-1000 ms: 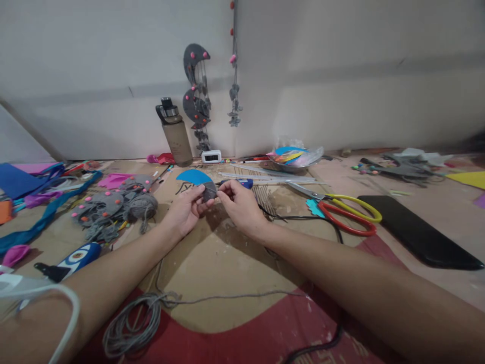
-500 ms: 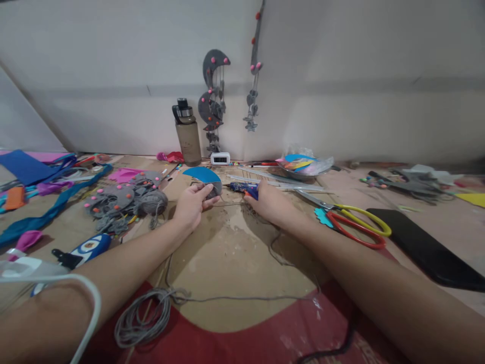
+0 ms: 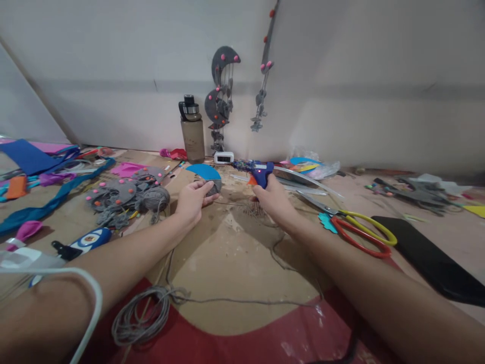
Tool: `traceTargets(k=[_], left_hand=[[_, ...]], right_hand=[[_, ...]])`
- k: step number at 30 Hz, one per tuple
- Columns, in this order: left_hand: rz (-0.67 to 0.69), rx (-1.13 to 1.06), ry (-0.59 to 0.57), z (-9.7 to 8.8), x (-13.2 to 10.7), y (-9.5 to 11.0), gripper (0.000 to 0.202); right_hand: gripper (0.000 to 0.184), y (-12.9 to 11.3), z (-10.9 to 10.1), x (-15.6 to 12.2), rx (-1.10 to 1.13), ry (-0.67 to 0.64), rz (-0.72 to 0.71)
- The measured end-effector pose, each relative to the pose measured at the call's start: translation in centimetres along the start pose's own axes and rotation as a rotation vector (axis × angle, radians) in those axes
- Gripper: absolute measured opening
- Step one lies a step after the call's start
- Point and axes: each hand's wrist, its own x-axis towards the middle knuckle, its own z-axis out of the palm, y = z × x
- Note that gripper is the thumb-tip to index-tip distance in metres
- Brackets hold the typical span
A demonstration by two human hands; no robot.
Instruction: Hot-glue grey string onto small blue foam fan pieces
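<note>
Seen from the head camera, the left hand (image 3: 191, 202) pinched a small grey felt piece (image 3: 215, 188) between thumb and fingers, at its fingertips. A blue curved piece (image 3: 204, 172) showed right behind that; I couldn't tell whether they touched. The right hand (image 3: 276, 198), well apart from the felt, was wrapped around the handle of a blue glue gun (image 3: 261, 174), its nozzle toward the left hand's side.

No lettering is legible: marks on the water bottle (image 3: 193, 139), white digital display (image 3: 224, 158) and cardboard (image 3: 242, 263) are unreadable.
</note>
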Motion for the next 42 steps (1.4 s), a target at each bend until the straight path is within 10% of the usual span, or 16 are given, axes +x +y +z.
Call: traceTargets(k=[9, 42], left_hand=[[-0.005, 0.014, 0.008, -0.1, 0.6, -0.3, 0.010], [0.010, 0.017, 0.078, 0.4, 0.1, 0.2, 0.014]], right_hand=[[0.030, -2.0, 1.2, -2.6, 0.279, -0.269, -0.182], [0.029, -2.9, 0.8, -3.5, -0.101, -0.187, -0.309]])
